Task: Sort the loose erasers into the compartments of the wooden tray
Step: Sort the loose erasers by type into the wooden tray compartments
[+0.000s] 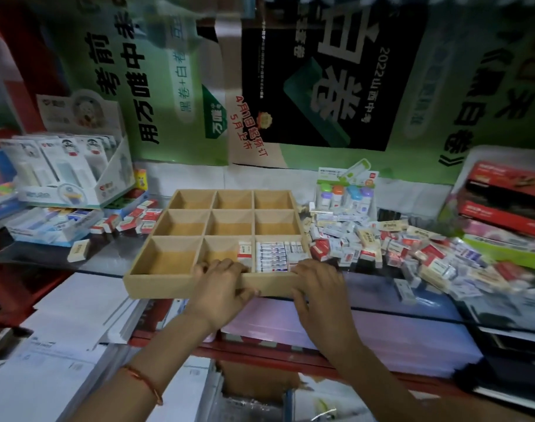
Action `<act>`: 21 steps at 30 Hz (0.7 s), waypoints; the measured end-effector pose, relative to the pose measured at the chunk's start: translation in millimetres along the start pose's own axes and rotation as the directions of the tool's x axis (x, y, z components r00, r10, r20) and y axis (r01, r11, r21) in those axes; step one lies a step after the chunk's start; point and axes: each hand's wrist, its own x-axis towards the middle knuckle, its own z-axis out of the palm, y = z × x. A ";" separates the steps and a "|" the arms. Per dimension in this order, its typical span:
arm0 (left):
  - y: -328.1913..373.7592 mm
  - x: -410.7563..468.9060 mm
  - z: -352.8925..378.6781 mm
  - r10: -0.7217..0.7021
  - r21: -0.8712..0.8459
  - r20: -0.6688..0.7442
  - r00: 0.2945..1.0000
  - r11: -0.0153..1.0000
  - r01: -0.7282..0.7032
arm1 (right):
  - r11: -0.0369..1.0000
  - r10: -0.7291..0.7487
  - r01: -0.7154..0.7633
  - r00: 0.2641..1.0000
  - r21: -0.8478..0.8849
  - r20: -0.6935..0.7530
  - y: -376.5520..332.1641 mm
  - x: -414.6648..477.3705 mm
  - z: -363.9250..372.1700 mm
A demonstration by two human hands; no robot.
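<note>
two of nine compartments in the tray held erasers, a big pile lay loose, and my left hand and right hand gripped its rim.

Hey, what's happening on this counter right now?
A person is sorting erasers into a nine-compartment wooden tray. The left hand and right hand both hold its near rim. The near-right compartment is packed with blue-and-white erasers. The near-middle one holds at least one red-and-white eraser at its right side. The other seven look empty. A pile of loose erasers lies right of the tray.
</note>
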 end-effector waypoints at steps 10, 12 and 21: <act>36.4 7.1 -21.6 -0.086 0.182 0.086 0.993 0.981 0.069 | 0.856 0.506 -0.502 0.863 0.125 -0.001 120.6 -45.6 -81.7; 59.1 6.7 -27.7 0.031 0.153 -0.111 0.993 0.988 -0.014 | 0.777 0.612 -0.608 0.790 0.163 0.030 133.6 -51.6 -87.3; 136.7 27.8 18.8 0.308 -0.119 -0.207 0.929 0.934 -0.336 | 0.914 0.390 -0.400 0.912 0.069 0.129 132.0 -3.1 -49.6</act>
